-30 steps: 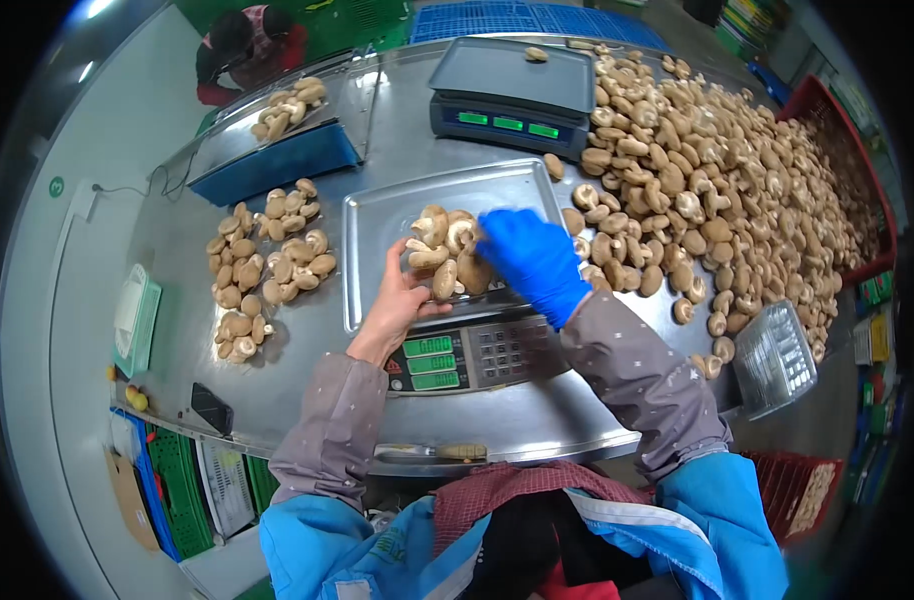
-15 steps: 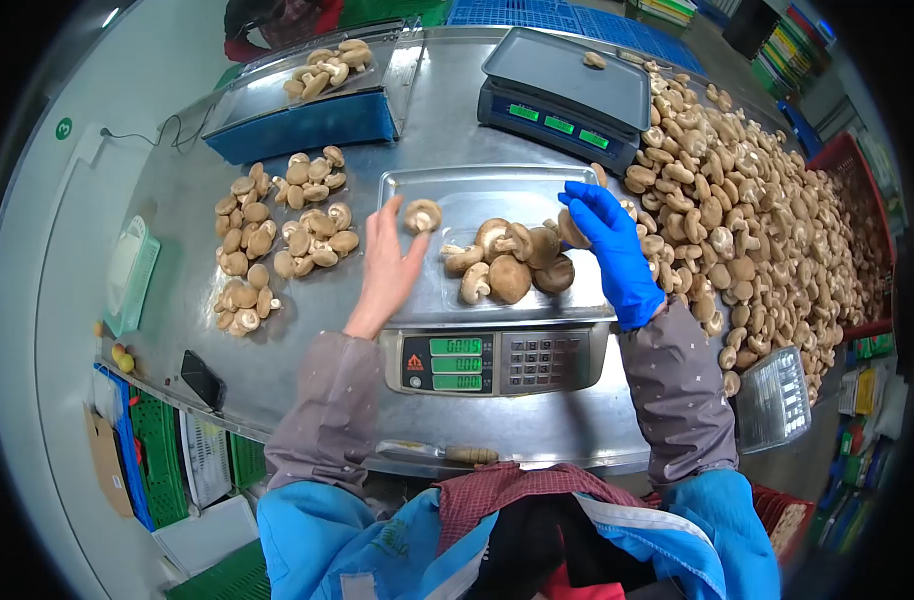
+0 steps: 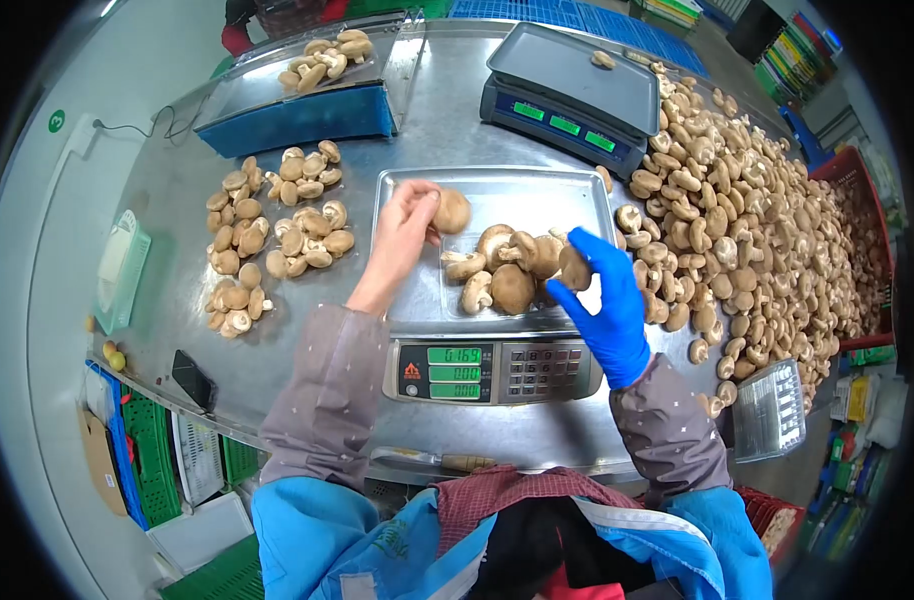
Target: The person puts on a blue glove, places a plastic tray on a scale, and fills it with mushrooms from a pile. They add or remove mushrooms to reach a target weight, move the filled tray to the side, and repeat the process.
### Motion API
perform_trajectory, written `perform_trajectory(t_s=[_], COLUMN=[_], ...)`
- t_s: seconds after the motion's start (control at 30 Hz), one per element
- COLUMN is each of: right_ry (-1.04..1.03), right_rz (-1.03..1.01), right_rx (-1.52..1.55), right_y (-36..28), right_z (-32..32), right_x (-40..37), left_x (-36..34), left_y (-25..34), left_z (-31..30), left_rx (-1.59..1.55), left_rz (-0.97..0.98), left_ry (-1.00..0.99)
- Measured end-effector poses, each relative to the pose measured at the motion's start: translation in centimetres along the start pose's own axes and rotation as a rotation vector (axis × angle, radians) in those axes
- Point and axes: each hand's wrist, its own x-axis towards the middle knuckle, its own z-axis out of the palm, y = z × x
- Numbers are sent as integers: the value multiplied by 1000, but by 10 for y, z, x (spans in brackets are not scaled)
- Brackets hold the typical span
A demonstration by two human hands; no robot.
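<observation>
My bare left hand (image 3: pixel 405 238) pinches a shiitake mushroom (image 3: pixel 452 212) by its edge, brown cap showing, above the left part of the metal scale pan (image 3: pixel 397 300). In its blue glove, my right hand (image 3: pixel 614 318) has thumb and fingers around another shiitake mushroom (image 3: pixel 575 268) at the right side of the pan. Between the hands lies a cluster of several mushrooms (image 3: pixel 512 287) in the pan, some caps up, some stems up. Below it, the scale's green display (image 3: pixel 455 372) is lit, its top line reading about 0.169.
A large mushroom heap (image 3: pixel 737 220) covers the table's right side. Small mushroom groups (image 3: pixel 312 240) lie at left. Behind stand a second scale (image 3: pixel 572 80) and a blue-fronted stand (image 3: pixel 297 120) with mushrooms. A knife (image 3: pixel 467 462) lies at the front edge; a clear plastic box (image 3: pixel 769 412) is at right.
My left hand has moved slightly up and right, and its mushroom now shows its cap instead of its underside. My right hand has come down and left with its mushroom. The display digits have changed.
</observation>
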Motion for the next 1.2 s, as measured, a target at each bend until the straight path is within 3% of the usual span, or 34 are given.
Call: perform_trajectory(t_s=[0.07,0.13,0.2,0.33,0.4,0.5,0.57,0.6,0.73,0.87,0.9,0.93,0.97,1.0,1.07,1.13,1.2], right_ry=[-117,-244,-222,-177,-162,19,10,-124,134,90,125,151,186,219,226,382,304], right_rz=[-43,5,25,11,5,130,69,141,112,114,227,339,360,384,351,451,549], right_rx=[-85,-117,-64,17,28,156,-64,-82,-110,8,166,331,446,563,432,576,291], right_y=[8,9,7,11,16,22,35,28,35,33,31,29,28,31,53,82,100], right_z=[13,24,24,16,14,32,58,58,72,57,51,46,35,21,-5,-19,-53], right_x=[-10,-18,-20,-18,-12,0,1,4,-2,2,3,4,5,4,-7,-27,-45], left_x=[-8,-6,-9,-22,-34,-56,-67,-65,-51,-48,-50,-49,-50,-51,-55,-58,-64], left_y=[-8,-28,-24,-18,-15,-11,-14,-17,-21,-12,-14,-17,-18,-14,-4,-2,-2], left_z=[8,11,8,13,19,31,42,45,39,33,31,29,26,21,12,3,-5], left_rx=[6,142,507,244,315,487,827,799,664,610,624,375,128,148,33,71,28], left_rz=[-27,21,181,162,183,375,475,496,423,387,377,283,193,182,79,53,18], left_ry=[-188,-188,-205,-119,-140,-206,-185,-226,-279,-328,-317,-267,-206,-178,-138,-85,-65])
